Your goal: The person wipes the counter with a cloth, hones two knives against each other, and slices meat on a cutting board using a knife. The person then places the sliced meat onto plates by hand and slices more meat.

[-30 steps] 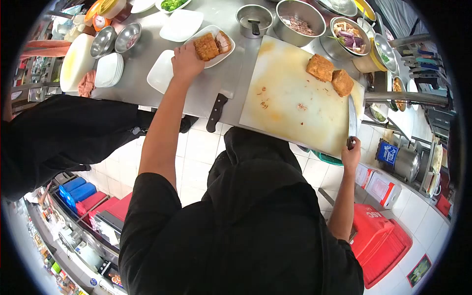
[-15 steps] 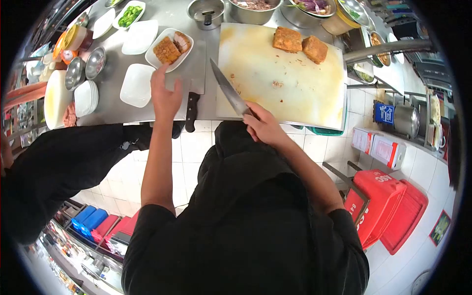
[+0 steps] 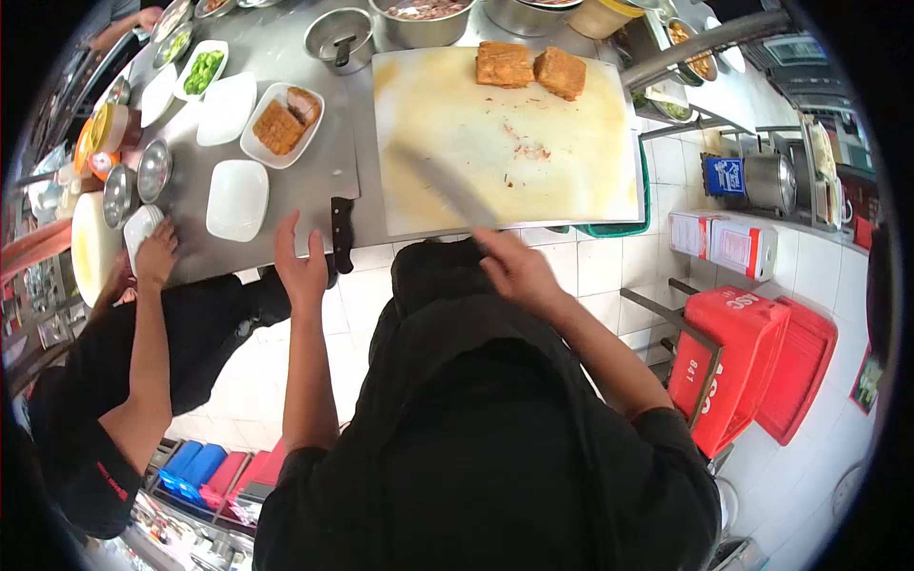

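My right hand (image 3: 519,271) is wrapped round the handle of a kitchen knife (image 3: 447,186). Its blade, smeared by motion, points up and left over the near left part of a white cutting board (image 3: 457,114). Two browned slabs of crisp-skinned meat (image 3: 505,65) lie at the board's far edge, with crumbs in its middle. My left hand (image 3: 301,262) is in the air with fingers apart, holding nothing, just left of a second knife's black handle (image 3: 343,233). Farther up the counter, a white dish (image 3: 252,147) holds cut pieces of similar meat (image 3: 279,130).
A white dish (image 3: 237,200) stands left of the second knife. Another person's hand (image 3: 155,255) touches a stack of white dishes (image 3: 143,225). Chopped greens (image 3: 203,71) and metal pots (image 3: 340,40) are at the back. A red bin (image 3: 728,366) stands on the floor, right.
My left hand has drawn back from the meat dish toward me. The knife in my right hand is now blurred. Another person's hands have come to the dish stack. My view has shifted.
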The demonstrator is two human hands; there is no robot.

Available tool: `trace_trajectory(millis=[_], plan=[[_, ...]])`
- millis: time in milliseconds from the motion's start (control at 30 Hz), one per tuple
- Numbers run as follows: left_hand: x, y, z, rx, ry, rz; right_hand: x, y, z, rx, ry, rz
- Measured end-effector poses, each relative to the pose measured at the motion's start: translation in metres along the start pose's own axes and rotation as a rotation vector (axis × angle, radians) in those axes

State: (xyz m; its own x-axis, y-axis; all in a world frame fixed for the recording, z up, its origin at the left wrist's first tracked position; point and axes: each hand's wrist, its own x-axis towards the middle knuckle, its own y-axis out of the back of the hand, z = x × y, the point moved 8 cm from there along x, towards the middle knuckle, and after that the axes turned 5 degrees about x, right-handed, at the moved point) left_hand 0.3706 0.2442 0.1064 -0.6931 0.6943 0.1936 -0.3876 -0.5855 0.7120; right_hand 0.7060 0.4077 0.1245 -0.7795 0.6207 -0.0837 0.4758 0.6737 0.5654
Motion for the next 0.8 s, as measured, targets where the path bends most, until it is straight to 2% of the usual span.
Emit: trace_trajectory(millis=[33, 133, 233, 333, 433, 567, 633, 667, 700, 800], plan=[[0.0, -0.005, -0.001, -0.006, 0.024, -0.02, 0.003, -0.017, -0.004, 0.02, -0.02, -0.152], [0.003, -0.02, 0.006, -0.015, 0.025, -0.078, 0.016, -0.047, -0.007, -0.189, -0.055, -0.351], [0.007, -0.029, 0.016, -0.004, -0.025, -0.102, 0.016, -0.051, 0.005, -0.136, -0.174, -0.244], [0.005, -0.034, 0.018, 0.012, -0.034, -0.123, 0.005, -0.025, 0.026, -0.015, -0.135, 0.103], [0.001, -0.039, 0.015, 0.056, -0.054, -0.133, -0.009, 0.015, 0.058, 0.015, -0.199, 0.354], [-0.004, -0.046, 0.016, 0.166, -0.079, -0.126, -0.037, 0.078, 0.116, -0.025, -0.321, 0.51], [-0.007, -0.05, 0.011, 0.174, 0.001, -0.165, -0.066, 0.143, 0.166, -0.114, -0.398, 0.661], [-0.007, -0.052, 0.006, 0.183, 0.041, -0.187, -0.079, 0.166, 0.194, -0.137, -0.351, 0.707], [-0.006, -0.055, 0.002, 0.174, 0.054, -0.194, -0.081, 0.184, 0.192, -0.16, -0.305, 0.752], [-0.005, -0.062, 0.001, 0.189, 0.068, -0.208, -0.108, 0.196, 0.221, 0.627, -0.681, 0.836]])
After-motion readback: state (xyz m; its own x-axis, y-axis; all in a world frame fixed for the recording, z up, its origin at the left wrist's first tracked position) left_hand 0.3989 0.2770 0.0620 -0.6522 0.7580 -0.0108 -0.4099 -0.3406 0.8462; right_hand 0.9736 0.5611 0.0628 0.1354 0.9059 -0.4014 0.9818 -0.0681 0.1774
